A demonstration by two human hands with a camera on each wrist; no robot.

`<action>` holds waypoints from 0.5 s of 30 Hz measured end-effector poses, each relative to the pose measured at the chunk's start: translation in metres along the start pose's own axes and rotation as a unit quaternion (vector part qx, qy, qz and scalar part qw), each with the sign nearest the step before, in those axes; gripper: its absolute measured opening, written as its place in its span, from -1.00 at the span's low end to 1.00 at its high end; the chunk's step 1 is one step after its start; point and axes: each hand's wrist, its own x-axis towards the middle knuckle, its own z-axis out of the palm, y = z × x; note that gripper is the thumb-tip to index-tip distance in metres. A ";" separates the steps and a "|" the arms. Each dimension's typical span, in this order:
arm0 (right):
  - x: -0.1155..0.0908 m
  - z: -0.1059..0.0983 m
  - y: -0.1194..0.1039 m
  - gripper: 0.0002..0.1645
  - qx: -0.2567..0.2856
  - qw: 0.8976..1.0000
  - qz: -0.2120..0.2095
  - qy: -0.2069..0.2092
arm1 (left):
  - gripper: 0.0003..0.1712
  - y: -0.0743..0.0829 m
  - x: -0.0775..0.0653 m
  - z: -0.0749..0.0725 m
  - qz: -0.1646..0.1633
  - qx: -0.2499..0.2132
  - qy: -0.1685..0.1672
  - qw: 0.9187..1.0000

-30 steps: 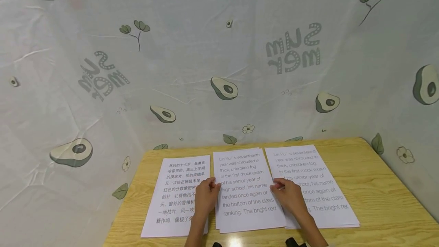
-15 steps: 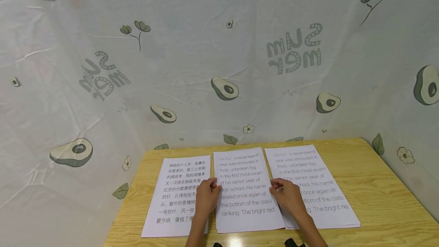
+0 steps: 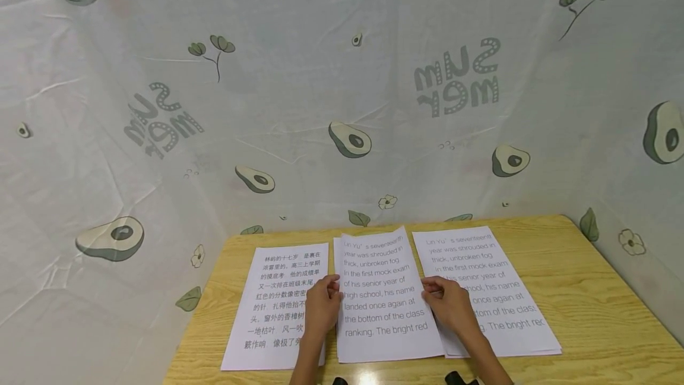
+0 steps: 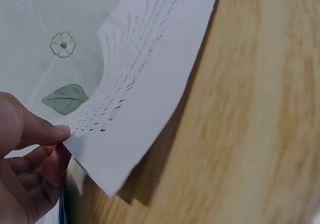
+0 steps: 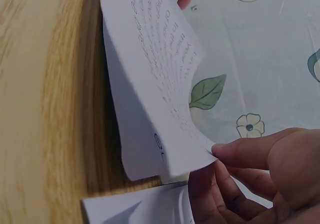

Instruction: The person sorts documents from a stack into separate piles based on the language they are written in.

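Both hands hold a white printed sheet of paper (image 3: 382, 314) with large English text. My left hand (image 3: 323, 305) pinches its left edge between thumb and fingers, and in the left wrist view the sheet bends upward toward the thumb (image 4: 57, 133). On the opposite edge, my right hand (image 3: 449, 306) has the same kind of pinch, seen close up in the right wrist view with the thumb (image 5: 245, 151) on top. The sheet bows between the hands, its top corners raised. Under it, another white sheet (image 3: 338, 254) peeks out at the upper left.
To the left lies a paper with Chinese text (image 3: 267, 314), partly under the left forearm. A stack of English-text sheets (image 3: 513, 302) lies at the right, beneath the right hand. The wooden table (image 3: 582, 290) meets an avocado-print cloth (image 3: 299, 106) behind.
The held sheet lay nearly flat over the paper below half a second ago; now it bows and its top corners lift, baring the lower sheet at upper left. Both hands have barely moved.
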 end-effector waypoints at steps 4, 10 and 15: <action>0.001 -0.002 0.000 -0.63 0.013 1.000 0.006 -0.003 | -0.55 0.005 0.000 -0.003 0.001 -0.001 0.004 1.000; 0.000 -0.006 0.000 -0.62 0.019 1.000 0.009 -0.001 | -0.54 0.009 0.001 -0.006 -0.001 -0.025 0.009 1.000; -0.001 -0.009 0.000 -0.63 0.025 1.000 0.008 -0.001 | -0.53 0.010 0.001 -0.005 0.002 -0.044 0.013 0.999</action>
